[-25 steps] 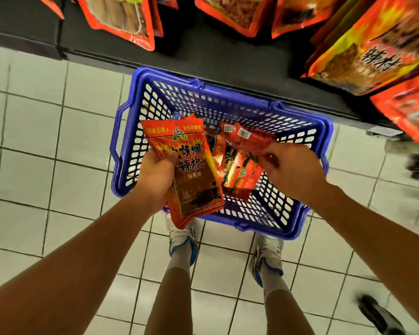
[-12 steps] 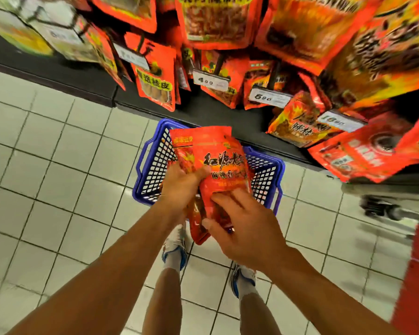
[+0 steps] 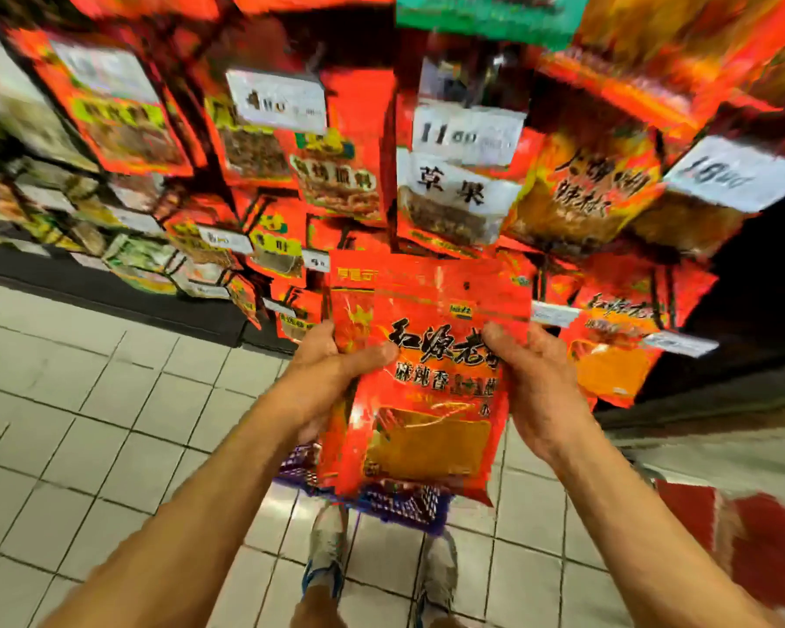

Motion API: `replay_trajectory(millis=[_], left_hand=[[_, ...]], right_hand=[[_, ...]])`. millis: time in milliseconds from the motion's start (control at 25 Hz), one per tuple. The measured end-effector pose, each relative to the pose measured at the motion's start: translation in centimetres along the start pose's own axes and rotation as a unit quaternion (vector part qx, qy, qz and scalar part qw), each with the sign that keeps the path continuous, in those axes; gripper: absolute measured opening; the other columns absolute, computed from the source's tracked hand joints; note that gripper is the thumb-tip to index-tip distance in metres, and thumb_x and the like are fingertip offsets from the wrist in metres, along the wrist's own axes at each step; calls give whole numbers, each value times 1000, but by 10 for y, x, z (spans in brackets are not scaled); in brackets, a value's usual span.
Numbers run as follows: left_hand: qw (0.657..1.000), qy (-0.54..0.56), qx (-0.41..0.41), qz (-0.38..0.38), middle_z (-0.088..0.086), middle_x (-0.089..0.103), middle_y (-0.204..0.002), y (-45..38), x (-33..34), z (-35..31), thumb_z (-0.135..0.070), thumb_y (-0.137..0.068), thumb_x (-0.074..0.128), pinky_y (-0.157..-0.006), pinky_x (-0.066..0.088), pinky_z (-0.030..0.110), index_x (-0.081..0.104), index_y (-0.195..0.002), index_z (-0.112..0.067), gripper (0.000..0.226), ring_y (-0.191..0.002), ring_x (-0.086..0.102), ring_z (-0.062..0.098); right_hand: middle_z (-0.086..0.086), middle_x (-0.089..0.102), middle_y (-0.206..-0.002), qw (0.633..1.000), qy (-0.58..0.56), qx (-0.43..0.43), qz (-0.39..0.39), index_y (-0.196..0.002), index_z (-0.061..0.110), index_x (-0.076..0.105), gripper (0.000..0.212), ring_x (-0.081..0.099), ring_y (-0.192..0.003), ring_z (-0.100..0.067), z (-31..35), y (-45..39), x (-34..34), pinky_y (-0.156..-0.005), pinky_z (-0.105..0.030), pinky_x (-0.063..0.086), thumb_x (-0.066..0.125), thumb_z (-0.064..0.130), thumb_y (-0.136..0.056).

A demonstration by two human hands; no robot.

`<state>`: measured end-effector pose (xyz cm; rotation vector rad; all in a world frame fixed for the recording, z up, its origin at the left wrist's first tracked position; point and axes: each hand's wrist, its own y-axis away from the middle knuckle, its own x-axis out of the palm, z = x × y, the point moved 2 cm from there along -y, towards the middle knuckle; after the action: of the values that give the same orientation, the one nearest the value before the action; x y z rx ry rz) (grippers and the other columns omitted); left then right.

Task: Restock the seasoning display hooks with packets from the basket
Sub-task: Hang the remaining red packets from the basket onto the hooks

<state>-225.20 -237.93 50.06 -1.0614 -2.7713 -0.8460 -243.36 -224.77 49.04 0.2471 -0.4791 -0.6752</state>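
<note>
Now both my arms reach forward, left hand (image 3: 332, 373) gripping the packets' (image 3: 431, 378) left edge, thumb on front, right hand (image 3: 535, 383) gripping the right edge, above the basket (image 3: 404, 505), before the display (image 3: 350, 174)

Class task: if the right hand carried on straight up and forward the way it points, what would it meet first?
Probably the hanging packet and white price tag just beyond the right hand, which grips the held packet; depth is unclear.

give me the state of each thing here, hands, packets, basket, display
left hand: grips the packets' left edge
right hand: grips the right edge
front packet: sealed, upright, held up
rear packet: behind it, mostly hidden
basket: on floor, largely hidden
display packets: hanging, blurred
</note>
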Motion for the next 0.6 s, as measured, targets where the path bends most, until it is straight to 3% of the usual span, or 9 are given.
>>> replay_trajectory(millis=[120,240,360,480,600], left_hand=[[997,-27,67,26,14,76,-102,23,36,-85,-19,-72,81,-80,59,45,72,-105,-17,34,-88,71,28],[984,-71,148,66,1,78,-93,48,69,-170,-27,-79,79,-68,58,29,76,-94,-23,15,-79,73,13],[971,-74,204,101,-3,78,-94,68,92,-239,-40,-80,75,-68,57,29,78,-93,-35,14,-81,73,11],[939,-128,296,115,-8,78,-91,89,102,-303,-54,-78,73,-70,55,22,77,-92,-39,21,-82,72,6],[909,-164,359,129,2,77,-104,103,112,-347,-59,-74,67,-92,51,45,75,-100,-33,38,-103,70,22]], right_hand=[[-9,77,-99,991,-31,-112,-62,-103,10,74,28,73,-86,-21,81,28,25,-71,-34,60,73,16,-76],[-8,76,-92,977,-39,-186,-92,-95,15,77,23,70,-83,-25,165,60,47,-78,-42,59,73,14,-72],[-5,77,-86,959,-20,-262,-105,-87,20,80,22,71,-77,-23,236,83,66,-75,-40,59,76,11,-67],[-10,77,-87,941,-38,-317,-107,-88,14,78,24,72,-74,-24,298,111,80,-69,-38,60,75,6,-66],[-16,75,-91,922,-40,-359,-142,-91,10,74,21,72,-78,-29,342,135,83,-75,-47,60,73,1,-73]])
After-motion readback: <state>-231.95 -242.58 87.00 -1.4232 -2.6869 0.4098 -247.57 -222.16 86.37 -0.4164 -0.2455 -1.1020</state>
